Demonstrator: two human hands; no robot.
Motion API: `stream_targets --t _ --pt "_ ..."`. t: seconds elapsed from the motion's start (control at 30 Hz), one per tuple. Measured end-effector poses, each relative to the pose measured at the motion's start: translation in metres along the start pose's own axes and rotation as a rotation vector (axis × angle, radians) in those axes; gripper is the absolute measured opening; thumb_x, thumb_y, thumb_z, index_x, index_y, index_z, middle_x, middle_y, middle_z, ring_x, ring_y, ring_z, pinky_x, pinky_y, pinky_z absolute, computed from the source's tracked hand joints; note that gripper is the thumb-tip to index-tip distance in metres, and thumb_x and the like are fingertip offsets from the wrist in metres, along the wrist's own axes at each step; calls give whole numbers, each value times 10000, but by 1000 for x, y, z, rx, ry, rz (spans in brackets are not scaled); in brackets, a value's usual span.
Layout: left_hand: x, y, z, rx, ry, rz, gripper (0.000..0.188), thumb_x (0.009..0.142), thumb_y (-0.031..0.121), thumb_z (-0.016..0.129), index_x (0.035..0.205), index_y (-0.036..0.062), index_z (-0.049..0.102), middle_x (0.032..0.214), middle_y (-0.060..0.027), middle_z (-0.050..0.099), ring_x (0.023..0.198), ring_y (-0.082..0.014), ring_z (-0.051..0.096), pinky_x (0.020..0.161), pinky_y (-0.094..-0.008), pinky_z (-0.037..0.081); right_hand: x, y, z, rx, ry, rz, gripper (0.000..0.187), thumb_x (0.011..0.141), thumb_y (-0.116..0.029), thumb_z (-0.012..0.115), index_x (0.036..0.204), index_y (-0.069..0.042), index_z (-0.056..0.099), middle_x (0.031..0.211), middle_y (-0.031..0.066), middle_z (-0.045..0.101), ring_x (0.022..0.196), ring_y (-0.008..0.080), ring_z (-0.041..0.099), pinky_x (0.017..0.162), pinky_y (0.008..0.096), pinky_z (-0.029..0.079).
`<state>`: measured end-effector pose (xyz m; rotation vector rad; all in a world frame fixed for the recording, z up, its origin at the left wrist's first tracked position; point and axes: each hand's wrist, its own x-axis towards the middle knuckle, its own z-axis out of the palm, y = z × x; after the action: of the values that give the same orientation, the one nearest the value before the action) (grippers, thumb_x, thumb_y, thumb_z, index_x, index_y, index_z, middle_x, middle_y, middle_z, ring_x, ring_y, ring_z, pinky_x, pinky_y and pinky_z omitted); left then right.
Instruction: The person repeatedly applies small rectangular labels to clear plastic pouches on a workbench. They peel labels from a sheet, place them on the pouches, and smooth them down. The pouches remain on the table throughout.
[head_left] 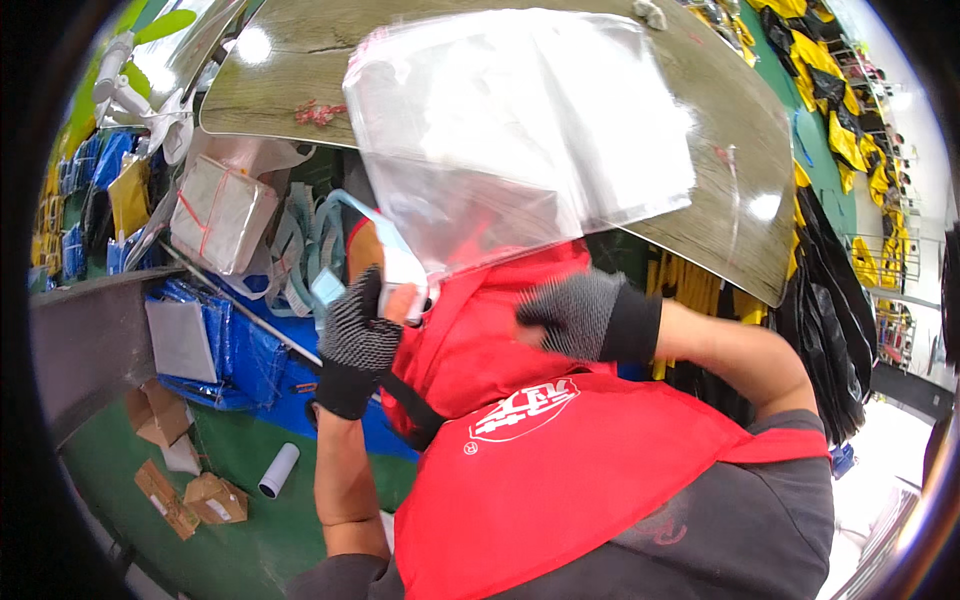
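My left hand point(362, 325), in a grey-and-black glove with a bare fingertip, is closed around a small white boxy object point(402, 268) in front of my red apron point(560, 480). A pale blue strip point(355, 205) runs up from that object and loops away to the left; its exact kind is unclear. My right hand point(580, 315), gloved the same way, hovers over the apron to the right, smeared by motion. Its fingers point left, and nothing plainly shows in them. Just beyond both hands, a stack of clear plastic bags point(520, 120) overhangs the table's near edge.
The wood-patterned table point(290, 85) has a curved-looking rim. At left are a wrapped white bundle point(222, 215), coiled pale strips point(292, 250) and blue packages point(235, 350). Cardboard pieces point(215, 498) and a white tube point(279, 470) lie on the green floor. Black-and-yellow material point(822, 300) hangs at right.
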<state>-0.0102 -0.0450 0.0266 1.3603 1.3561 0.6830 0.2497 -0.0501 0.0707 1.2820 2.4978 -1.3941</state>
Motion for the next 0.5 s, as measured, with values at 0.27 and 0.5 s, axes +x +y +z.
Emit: stream_targets --t 0.27,0.5 --pt "10 -28 67 545 -103 422 441 864 337 582 1058 -56 616 822 -243 646 757 -375 643 677 -408 511 -81 -9 81 -371 36 279 287 844 -246 554 1074 -80 600 803 138 628 675 305 629 567 429 500" --pt "-16 -14 98 453 -208 507 350 839 333 617 1021 34 630 745 -194 640 666 -351 636 617 -414 497 -74 15 98 -569 407 222 207 752 -230 634 917 -105 626 734 120 603 662 305 611 568 434 472"
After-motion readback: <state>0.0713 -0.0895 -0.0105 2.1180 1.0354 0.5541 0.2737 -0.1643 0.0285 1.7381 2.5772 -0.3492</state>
